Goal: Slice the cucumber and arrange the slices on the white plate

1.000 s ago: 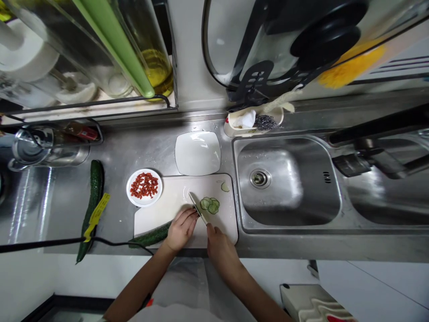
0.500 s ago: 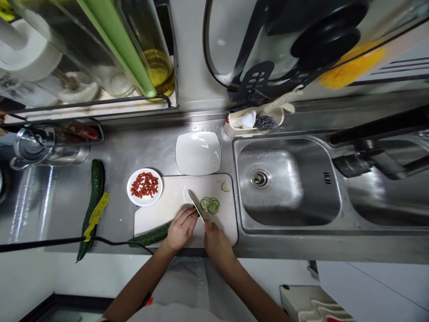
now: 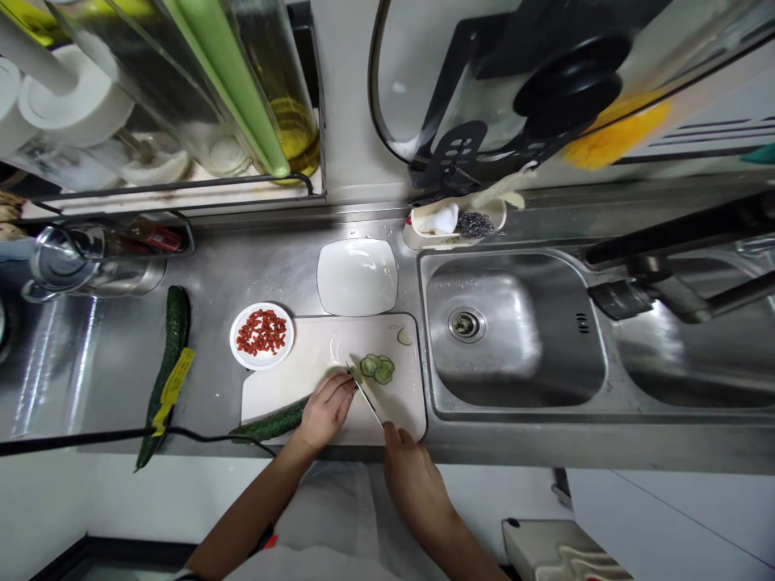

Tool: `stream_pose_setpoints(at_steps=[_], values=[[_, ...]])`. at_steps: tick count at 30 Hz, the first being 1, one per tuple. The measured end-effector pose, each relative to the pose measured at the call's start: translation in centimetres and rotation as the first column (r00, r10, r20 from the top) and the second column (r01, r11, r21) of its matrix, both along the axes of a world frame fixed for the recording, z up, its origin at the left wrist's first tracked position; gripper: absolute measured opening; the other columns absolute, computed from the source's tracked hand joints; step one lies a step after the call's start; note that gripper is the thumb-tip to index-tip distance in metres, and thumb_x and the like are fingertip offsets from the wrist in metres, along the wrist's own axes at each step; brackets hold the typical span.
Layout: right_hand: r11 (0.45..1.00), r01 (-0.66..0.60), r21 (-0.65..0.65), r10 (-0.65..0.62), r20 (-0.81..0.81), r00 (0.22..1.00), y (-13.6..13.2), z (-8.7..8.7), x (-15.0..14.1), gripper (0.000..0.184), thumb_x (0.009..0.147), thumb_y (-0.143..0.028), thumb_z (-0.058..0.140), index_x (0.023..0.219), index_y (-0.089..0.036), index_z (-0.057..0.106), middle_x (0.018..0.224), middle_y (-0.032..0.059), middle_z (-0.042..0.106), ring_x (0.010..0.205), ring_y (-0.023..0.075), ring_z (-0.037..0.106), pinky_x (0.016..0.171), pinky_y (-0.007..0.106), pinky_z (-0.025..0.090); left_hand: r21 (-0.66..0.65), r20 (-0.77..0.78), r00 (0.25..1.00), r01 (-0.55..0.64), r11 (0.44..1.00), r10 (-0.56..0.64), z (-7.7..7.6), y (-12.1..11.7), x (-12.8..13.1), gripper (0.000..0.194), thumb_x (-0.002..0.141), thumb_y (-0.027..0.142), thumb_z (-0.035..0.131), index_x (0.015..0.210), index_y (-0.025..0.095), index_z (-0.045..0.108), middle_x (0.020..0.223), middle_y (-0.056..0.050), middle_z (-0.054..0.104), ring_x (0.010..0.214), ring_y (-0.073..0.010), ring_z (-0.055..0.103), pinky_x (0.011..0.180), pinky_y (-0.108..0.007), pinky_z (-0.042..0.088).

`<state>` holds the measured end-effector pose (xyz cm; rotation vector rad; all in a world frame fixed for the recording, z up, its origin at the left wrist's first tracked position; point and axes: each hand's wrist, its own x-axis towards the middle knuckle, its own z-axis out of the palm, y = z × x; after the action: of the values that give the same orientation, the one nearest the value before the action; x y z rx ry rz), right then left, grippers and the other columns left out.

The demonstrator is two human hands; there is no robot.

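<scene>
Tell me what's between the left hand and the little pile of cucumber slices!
In the head view, the knife blade lies there, between the left hand and the cucumber slices.

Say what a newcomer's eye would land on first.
Probably red bits on a round white plate, at the far left corner of the cutting board. Then the knife in the right hand, beside cucumber slices, with the left hand on a cucumber. A yellow tag overlaps another cucumber further left.
</scene>
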<state>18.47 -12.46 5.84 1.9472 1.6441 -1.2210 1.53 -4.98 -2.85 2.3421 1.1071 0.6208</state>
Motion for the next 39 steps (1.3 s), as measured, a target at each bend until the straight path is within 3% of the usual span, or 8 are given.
stream_pose_setpoints(at_steps=[18,39], values=[[0.999,0.012,-0.037,-0.012,-0.011,1.0,-0.4,0.8,0.0,0.048,0.084,0.002,0.029,0.122,-0.015,0.052,0.098,0.0109,0.065,0.082,0.0191,0.067,0.062,0.022,0.043,0.008,0.031,0.999,-0.007,1.0,0.007,0.1,0.1,0.1,0.022,0.089,0.015,0.051,0.107,0.017,0.063,0.104,-0.009,0.066,0.105,-0.019,0.06,0.093,-0.039,0.052],[0.998,-0.021,-0.05,0.018,-0.064,0.998,1.4,0.1,0.3,0.046,0.085,0.0,0.028,0.123,-0.014,0.051,0.099,0.0128,0.065,0.088,0.0219,0.066,0.069,0.028,0.047,-0.009,0.019,1.0,0.008,1.0,-0.007,0.2,0.2,0.0,0.023,0.089,0.014,0.051,0.109,0.017,0.062,0.106,-0.008,0.067,0.105,-0.0198,0.061,0.094,-0.04,0.053]])
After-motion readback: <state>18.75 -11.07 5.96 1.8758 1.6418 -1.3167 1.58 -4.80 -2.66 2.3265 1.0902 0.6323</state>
